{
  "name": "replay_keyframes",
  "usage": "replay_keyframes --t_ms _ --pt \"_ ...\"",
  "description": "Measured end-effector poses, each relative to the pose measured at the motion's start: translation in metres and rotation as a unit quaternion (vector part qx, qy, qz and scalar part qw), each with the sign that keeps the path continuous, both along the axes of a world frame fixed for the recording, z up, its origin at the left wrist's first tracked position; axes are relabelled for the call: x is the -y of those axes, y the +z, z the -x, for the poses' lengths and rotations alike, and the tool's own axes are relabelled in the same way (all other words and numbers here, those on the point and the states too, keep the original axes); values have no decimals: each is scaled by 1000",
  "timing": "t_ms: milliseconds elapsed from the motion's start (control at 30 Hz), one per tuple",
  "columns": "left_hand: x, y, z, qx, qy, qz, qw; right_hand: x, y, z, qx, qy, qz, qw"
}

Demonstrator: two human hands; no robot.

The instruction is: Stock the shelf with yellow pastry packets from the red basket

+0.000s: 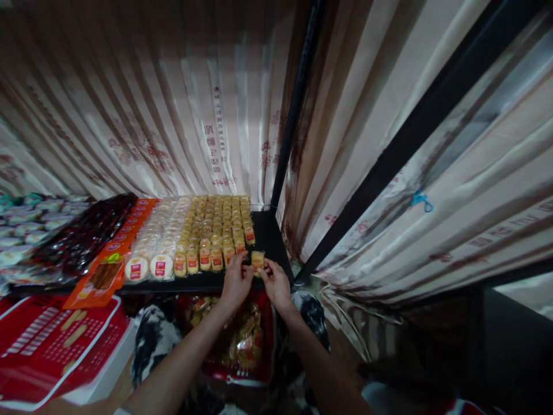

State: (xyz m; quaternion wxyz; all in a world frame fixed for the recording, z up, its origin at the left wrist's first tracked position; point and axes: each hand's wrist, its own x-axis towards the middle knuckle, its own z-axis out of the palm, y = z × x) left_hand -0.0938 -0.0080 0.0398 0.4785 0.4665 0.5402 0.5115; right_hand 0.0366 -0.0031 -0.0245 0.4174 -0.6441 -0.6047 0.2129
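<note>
A small yellow wrapped cake is pinched in the fingers of my right hand, just over the black shelf. Close to the left of that cake is my left hand, its fingers curled together beside the front of the nearest row; what they hold, if anything, is hidden. Rows of similar wrapped cakes with red labels stand packed on the shelf. Below my forearms, a red basket holds a loose heap of more yellow packets.
To the left lie white round packs, an orange snack bag, dark shiny packs and pale cups. Another red basket stands at the lower left. Dark posts and printed curtains border the shelf.
</note>
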Motion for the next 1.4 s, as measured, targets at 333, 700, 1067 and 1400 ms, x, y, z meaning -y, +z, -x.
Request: replay_keyframes --t_ms 333,700,1067,1400 --pt "-18 -33 -25 83 -30 44 995 -65 -4 7 40 -27 -12 999" --pt "-33 -51 -28 88 -24 66 994 -80 -10 16 -15 3 -9 1000" --pt "-36 -50 -35 143 -27 89 985 -78 -19 17 -105 -11 -43 994" --pt "-39 -58 -41 122 -45 79 988 -74 -16 16 -109 5 -38 993"
